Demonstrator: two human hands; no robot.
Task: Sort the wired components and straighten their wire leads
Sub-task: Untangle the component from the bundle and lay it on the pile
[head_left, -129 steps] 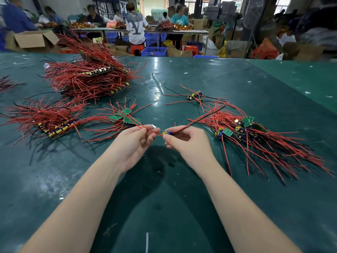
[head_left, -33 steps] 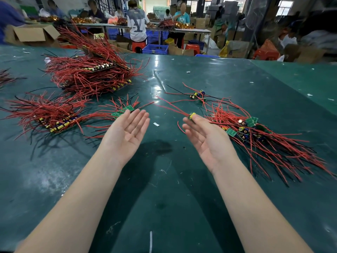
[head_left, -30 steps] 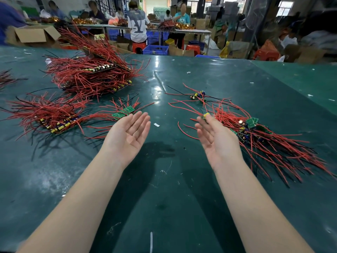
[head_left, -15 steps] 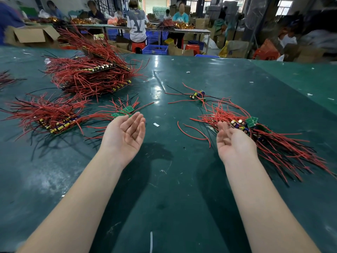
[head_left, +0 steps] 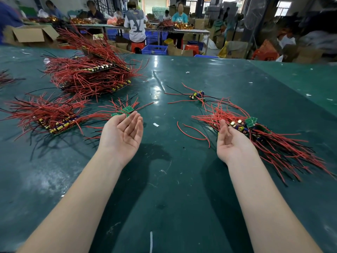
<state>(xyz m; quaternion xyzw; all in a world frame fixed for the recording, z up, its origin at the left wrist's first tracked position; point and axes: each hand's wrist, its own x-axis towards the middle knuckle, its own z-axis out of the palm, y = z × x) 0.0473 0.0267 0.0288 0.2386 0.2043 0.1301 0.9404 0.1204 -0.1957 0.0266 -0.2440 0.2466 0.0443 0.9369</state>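
My left hand [head_left: 124, 136] hovers palm up, fingers apart, holding nothing, just in front of a small stack of green boards with red leads [head_left: 125, 110]. My right hand [head_left: 232, 143] is also palm up with nothing in it. Its loosely curled fingertips touch the near edge of a tangled pile of wired components [head_left: 259, 137] on the right. A curved red wire lead [head_left: 195, 133] trails on the mat between my hands. A few separate components [head_left: 197, 94] lie farther back.
Neat stacks of components with red leads lie at the left [head_left: 52, 117] and back left [head_left: 91, 73] of the green table [head_left: 164, 179]. A small white scrap [head_left: 156, 124] lies between my hands. People work at tables beyond the far edge.
Earlier both hands pinched one component and its lead. They let go and turned palm up; the right hand carried the component right to the tangled pile and released it.
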